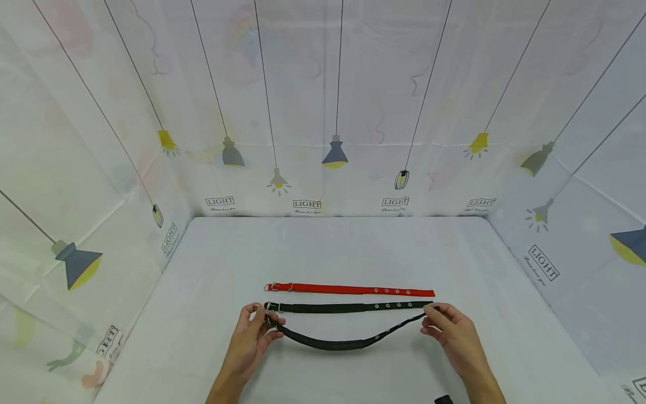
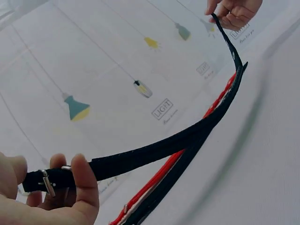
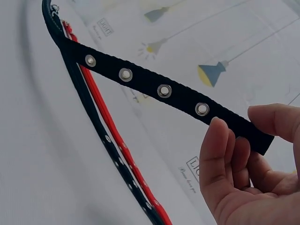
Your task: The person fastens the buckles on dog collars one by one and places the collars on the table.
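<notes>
A black pet collar [image 1: 333, 344] hangs in a shallow sag between both hands. At its buckle end, my left hand [image 1: 250, 336] pinches the strap; the metal buckle [image 2: 47, 183] shows beside the fingers in the left wrist view. My right hand [image 1: 456, 335] pinches the other end, past several metal eyelets [image 3: 164, 90]. Just behind lies a second black collar [image 1: 323, 308], stretched straight on the table with its buckle to the left. Parallel to it and farther back is a red collar [image 1: 333, 289], also with its buckle to the left.
The white table [image 1: 227, 247] carries the two flat collars near its middle. A dark object [image 1: 443, 399], only partly visible, is at the bottom edge near the right forearm. White cloth walls [image 1: 323, 84] printed with lamps enclose the table's back and sides.
</notes>
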Demonstrator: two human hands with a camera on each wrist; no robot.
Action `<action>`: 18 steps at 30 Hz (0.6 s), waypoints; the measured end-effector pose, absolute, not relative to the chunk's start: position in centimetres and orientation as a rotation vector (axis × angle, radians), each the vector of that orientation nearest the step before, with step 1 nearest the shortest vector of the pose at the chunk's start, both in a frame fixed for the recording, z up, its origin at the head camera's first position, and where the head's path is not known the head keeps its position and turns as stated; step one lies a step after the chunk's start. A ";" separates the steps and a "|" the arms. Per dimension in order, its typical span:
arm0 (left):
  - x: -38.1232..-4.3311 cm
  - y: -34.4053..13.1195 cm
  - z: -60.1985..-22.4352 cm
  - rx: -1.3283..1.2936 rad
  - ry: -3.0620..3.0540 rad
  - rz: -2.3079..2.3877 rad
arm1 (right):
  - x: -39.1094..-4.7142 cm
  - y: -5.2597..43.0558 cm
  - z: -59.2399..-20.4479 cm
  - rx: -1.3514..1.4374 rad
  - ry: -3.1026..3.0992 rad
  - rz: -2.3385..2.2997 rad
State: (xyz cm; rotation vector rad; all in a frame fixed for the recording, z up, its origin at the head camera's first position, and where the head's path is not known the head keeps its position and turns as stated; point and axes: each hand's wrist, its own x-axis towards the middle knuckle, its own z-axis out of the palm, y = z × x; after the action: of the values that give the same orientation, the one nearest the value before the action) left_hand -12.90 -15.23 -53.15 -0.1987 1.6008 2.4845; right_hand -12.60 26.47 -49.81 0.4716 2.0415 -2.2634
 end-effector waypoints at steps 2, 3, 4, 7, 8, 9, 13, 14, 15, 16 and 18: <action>-13.0 -15.0 -53.0 -0.245 1.609 2.519 | -12.7 26.1 -49.7 0.481 2.070 -2.247; -13.1 -14.8 -52.9 -0.275 1.608 2.542 | -12.7 25.8 -49.7 0.487 2.083 -2.239; -13.2 -14.6 -52.8 -0.313 1.603 2.567 | -12.8 25.6 -49.7 0.490 2.103 -2.223; -13.5 -13.9 -52.5 -0.430 1.587 2.642 | -12.9 24.8 -49.6 0.487 2.183 -2.151; -13.6 -13.5 -52.4 -0.464 1.599 2.656 | -13.0 24.5 -49.5 0.479 2.216 -2.125; -13.7 -13.2 -52.3 -0.487 1.620 2.669 | -13.0 24.2 -49.5 0.468 2.253 -2.097; -13.7 -11.6 -51.9 -0.517 1.821 2.675 | -13.0 22.9 -49.0 0.399 2.394 -2.018; -13.6 -11.2 -51.7 -0.506 1.893 2.664 | -12.9 22.6 -48.9 0.378 2.423 -2.017; -13.6 -10.9 -51.6 -0.492 1.961 2.654 | -12.9 22.3 -48.8 0.357 2.456 -2.013; -13.6 -10.5 -51.4 -0.483 2.026 2.643 | -12.9 22.0 -48.7 0.333 2.491 -2.012; -13.6 -10.0 -51.0 -0.442 2.129 2.624 | -12.9 21.4 -48.5 0.271 2.567 -2.009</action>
State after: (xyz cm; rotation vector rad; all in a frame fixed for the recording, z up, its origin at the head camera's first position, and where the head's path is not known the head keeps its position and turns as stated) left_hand -13.63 -9.97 -51.04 -0.4417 2.1295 2.6243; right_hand -12.93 21.43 -48.52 0.2706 2.5669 -2.0093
